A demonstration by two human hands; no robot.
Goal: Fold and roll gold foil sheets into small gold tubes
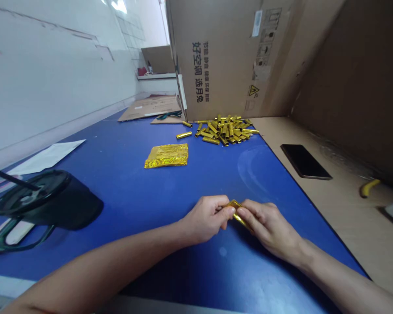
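Observation:
A small piece of shiny gold foil (243, 221) is pinched between my two hands above the blue table. My left hand (207, 219) grips its left end between thumb and fingers. The fingers of my right hand (269, 224) are closed on the right side of the same piece, covering part of it. Farther forward lies a flat stack of gold foil sheets (167, 155). Behind it to the right is a pile of small gold tubes (227, 130), with a single gold tube (184, 135) lying just left of the pile.
A dark lidded mug (62, 200) with a straw stands on the blue table (124, 187) at the left, near a white sheet (47, 157). At the right, a black phone (305, 161) lies on a tan surface. A large cardboard box (229, 56) rises behind the pile.

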